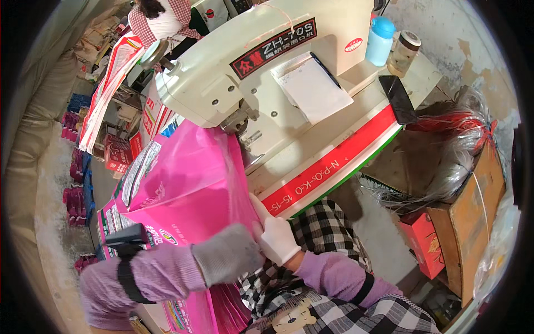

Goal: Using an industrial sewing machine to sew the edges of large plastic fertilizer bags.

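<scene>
**Pink sack held at the sewing head**

Large glossy pink printed plastic sack standing upright against the front of the cream-coloured industrial bag-sewing machine, top edge tucked up under the metal sewing head. Right hand, in a white glove, pressed flat on the sack's right edge, fingers together and stretched upward along the plastic. Left hand, wrapped in a grey glove below a lilac knitted sleeve, laid on the sack's lower front; fingers hidden under the glove's bulk, so cannot tell whether curled or straight. Black strap around the left forearm.

On the bench, edged with a red strip: white notepad leaning on the machine body, black phone lying flat near the right edge, light blue plastic bottle and clear glass jar side by side at the back. Further right, well apart, brown cardboard box under a bundle of red and clear strings. Another person at work at the top left.
</scene>
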